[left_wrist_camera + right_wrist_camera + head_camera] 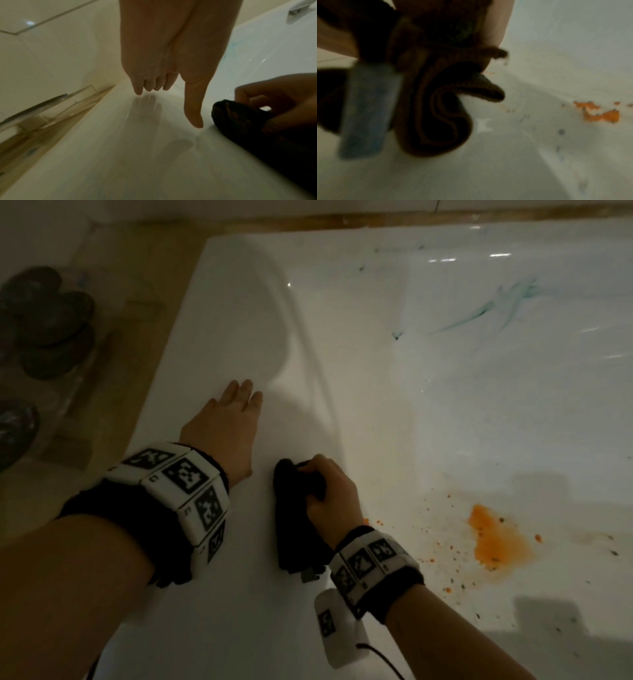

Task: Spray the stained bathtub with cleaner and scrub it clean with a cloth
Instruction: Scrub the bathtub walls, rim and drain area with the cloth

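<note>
A white bathtub fills most of the head view, with an orange stain and scattered specks at lower right and green smears further in. My right hand grips a dark folded cloth at the tub's near rim; its folds hang in front of the right wrist camera, with the orange stain beyond. My left hand lies flat with straight fingers on the tub's rim, holding nothing. The cloth shows beside my left thumb. No spray bottle is in view.
Dark rounded stones lie on the beige ledge left of the tub. A tiled wall rises beyond the rim. A chrome fitting sits at the tub's far edge. A blurred grey-blue tag hangs from the cloth.
</note>
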A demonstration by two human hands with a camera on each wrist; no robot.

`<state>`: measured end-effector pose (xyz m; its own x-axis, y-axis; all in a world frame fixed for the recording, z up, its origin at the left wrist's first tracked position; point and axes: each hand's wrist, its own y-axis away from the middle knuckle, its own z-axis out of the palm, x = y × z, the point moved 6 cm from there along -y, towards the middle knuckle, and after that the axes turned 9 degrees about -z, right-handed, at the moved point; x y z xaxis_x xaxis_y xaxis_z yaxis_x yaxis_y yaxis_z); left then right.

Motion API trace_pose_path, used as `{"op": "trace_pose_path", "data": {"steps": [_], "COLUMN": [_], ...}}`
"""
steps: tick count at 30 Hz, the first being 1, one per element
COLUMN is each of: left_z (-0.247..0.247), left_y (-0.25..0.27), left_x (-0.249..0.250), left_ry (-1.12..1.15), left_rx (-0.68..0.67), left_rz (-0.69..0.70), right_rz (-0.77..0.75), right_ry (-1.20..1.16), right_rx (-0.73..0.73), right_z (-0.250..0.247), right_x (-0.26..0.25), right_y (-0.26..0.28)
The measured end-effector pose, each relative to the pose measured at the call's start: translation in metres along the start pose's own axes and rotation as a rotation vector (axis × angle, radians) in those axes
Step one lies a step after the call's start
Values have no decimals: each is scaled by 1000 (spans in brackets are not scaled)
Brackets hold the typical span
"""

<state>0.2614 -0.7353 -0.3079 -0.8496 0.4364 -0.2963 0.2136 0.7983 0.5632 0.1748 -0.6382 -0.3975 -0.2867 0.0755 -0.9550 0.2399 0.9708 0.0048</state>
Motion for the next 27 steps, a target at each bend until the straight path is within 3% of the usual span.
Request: {"op": "trace_pose_path", "data": {"steps": [6,8,12,15,17,21,27], "left_z": [-3,-12,-19,-22,-24,-24,-23], "left_y": [-17,-27,-40,-42,-43,-45,-46], "left_x": [7,6,4,7,7,5,4], "left_ry": [-112,-134,-118,-161,-187,-208,-183], "left_rx": [52,77,42,18,16,15,-4], "left_rz": [-40,-81,-156,-172,-177,-164,-178], "right_rz": [161,194,253,343,368,338,425], "right_ry": [351,450,452,480,545,605,450], "right_rx": [24,245,910,1150,1173,1039,793], "right_z": [-79,-133,-253,-321,-349,-365,-312], "right_x": [37,35,29,29,22,10,14], "right_y": [-58,-75,-72,-58,-57,-84,-147]}}
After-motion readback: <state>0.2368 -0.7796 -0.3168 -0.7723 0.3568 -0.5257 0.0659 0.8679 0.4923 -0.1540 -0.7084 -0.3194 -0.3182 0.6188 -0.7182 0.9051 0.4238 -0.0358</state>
